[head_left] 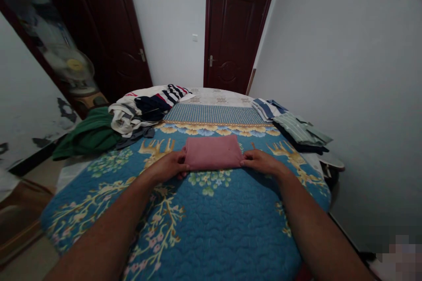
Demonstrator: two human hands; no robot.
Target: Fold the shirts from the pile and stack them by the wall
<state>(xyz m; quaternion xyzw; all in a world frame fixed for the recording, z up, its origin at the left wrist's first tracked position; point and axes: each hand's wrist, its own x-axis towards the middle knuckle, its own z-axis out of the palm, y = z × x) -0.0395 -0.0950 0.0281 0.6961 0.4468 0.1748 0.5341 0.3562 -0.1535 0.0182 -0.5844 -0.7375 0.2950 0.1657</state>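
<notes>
Both hands on the pink cloth (212, 153), folded into a neat rectangle and lying flat around the middle of the blue cover (231, 224)! The left hand (173, 164) has its left end, thumb at the near corner, fingers tucked at the side; the right hand (260, 161) pinches the near right corner between thumb and curled fingers. Over at the cover's far left, a loose heap: green garment (90, 134) nearest, crumpled white garment (123, 117) beside it, navy garment (151, 107) next, then a striped garment (174, 93). Across to the cover's far right, a tidier pile, pale green striped shirt (298, 128) above a black garment (296, 144), blue-and-white garment (266, 107) just behind
</notes>
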